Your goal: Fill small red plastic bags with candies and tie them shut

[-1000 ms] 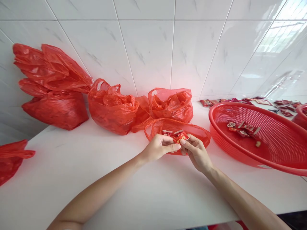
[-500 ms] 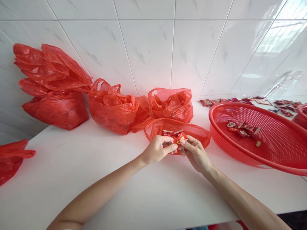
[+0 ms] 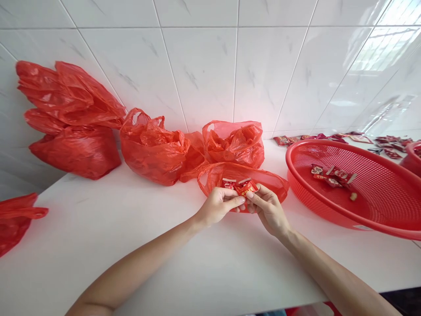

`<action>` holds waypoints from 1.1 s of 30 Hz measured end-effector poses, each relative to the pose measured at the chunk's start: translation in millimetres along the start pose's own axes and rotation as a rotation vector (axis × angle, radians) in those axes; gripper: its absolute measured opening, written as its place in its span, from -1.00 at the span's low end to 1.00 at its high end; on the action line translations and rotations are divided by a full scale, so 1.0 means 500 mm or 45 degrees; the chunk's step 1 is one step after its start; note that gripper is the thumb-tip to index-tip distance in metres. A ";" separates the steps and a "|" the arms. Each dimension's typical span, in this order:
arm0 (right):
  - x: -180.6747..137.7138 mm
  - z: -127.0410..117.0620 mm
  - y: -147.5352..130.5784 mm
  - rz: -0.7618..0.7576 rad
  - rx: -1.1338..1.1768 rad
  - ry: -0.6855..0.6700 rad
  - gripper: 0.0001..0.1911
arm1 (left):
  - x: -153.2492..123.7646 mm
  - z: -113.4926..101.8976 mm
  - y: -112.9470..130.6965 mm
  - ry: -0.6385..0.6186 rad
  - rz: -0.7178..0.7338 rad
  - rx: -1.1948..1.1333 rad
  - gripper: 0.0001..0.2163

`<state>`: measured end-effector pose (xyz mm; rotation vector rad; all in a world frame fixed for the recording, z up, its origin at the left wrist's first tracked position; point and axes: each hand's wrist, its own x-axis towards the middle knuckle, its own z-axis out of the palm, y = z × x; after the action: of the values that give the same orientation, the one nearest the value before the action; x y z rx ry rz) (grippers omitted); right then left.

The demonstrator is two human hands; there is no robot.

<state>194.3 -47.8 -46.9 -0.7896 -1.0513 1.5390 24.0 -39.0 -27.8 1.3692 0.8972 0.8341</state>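
Note:
My left hand (image 3: 218,205) and my right hand (image 3: 269,207) meet at the middle of the white counter (image 3: 158,245), fingers pinched together on small red candy packets (image 3: 242,186). The packets are held at the mouth of an open red plastic bag (image 3: 276,184) that lies flat on the counter just behind my hands. Both thumbs touch tip to tip under the packets.
A big red mesh basket (image 3: 358,215) with several candy packets (image 3: 332,175) sits at the right. Filled red plastic bags (image 3: 151,149) (image 3: 75,123) (image 3: 237,142) line the tiled wall. Another red bag (image 3: 15,219) lies at the left edge. More packets (image 3: 329,138) lie scattered at the far right.
Both hands stay at the bag's mouth with the packets; only small finger movements show. The view has shifted very slightly.

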 end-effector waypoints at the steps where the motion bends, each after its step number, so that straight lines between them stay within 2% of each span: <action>1: 0.000 0.001 0.000 -0.006 0.002 -0.005 -0.63 | 0.000 0.001 -0.001 -0.001 0.006 -0.004 -0.77; 5: 0.000 0.003 0.001 0.002 0.016 0.000 -0.66 | -0.004 0.001 0.002 0.021 0.044 0.099 -0.75; 9: -0.001 0.005 0.002 -0.001 0.045 -0.002 -0.67 | -0.011 0.001 0.010 0.073 0.101 0.286 -0.65; 12: -0.002 0.005 0.003 -0.014 0.063 -0.017 -0.70 | -0.013 0.002 0.011 0.085 0.117 0.308 -0.63; 20: -0.003 -0.001 0.003 0.005 0.085 -0.016 -0.72 | -0.013 0.001 0.004 0.120 0.200 0.313 -0.72; 25: -0.001 -0.001 0.001 0.011 0.069 -0.001 -0.69 | -0.015 0.004 0.012 0.039 0.204 0.304 -0.84; 27: 0.001 -0.005 -0.005 -0.024 0.024 0.053 -0.67 | -0.011 -0.003 0.016 0.061 0.210 0.356 -0.85; 29: 0.003 -0.013 -0.013 -0.105 -0.084 0.139 -0.66 | -0.004 -0.017 0.019 0.153 0.216 0.438 -0.82; 31: 0.008 -0.024 -0.021 -0.190 -0.247 0.220 -0.64 | 0.003 -0.036 0.021 0.239 0.206 0.554 -0.74; 33: 0.016 -0.036 -0.025 -0.193 -0.406 0.250 -0.60 | 0.010 -0.053 0.021 0.249 0.183 0.705 -0.66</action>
<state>213.6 -35.5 -42.0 -1.0325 -1.1957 1.1552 2.6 -22.6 -17.7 1.8700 1.2545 0.8751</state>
